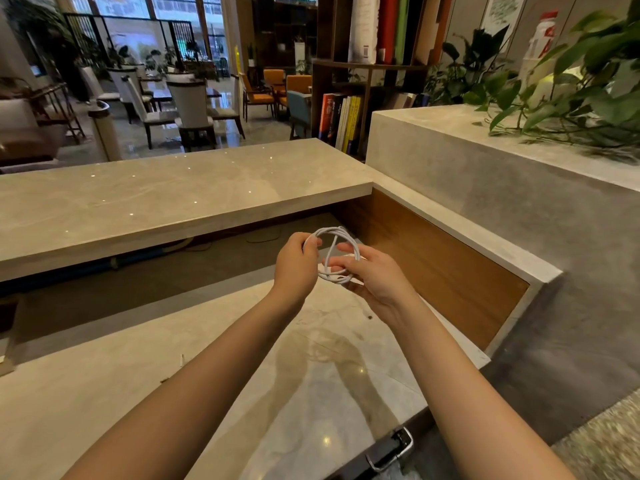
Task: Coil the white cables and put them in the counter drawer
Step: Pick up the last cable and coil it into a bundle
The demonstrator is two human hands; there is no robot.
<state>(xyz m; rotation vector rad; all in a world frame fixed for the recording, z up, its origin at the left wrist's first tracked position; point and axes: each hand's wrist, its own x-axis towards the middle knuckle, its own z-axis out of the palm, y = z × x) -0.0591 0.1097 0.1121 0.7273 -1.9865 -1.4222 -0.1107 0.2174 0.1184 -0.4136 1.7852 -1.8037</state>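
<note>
Left hand (294, 263): fingers curled, pinching the left edge of the white cable (333, 229). Right hand (374, 275): palm turned inward, fingers bent around the coil's right side. Cable: between both hands, held off the lower counter (311, 348), near the wood panel (433, 268); thin, glossy, wound in several loose uneven loops. Count: two hands, one cable.
</note>
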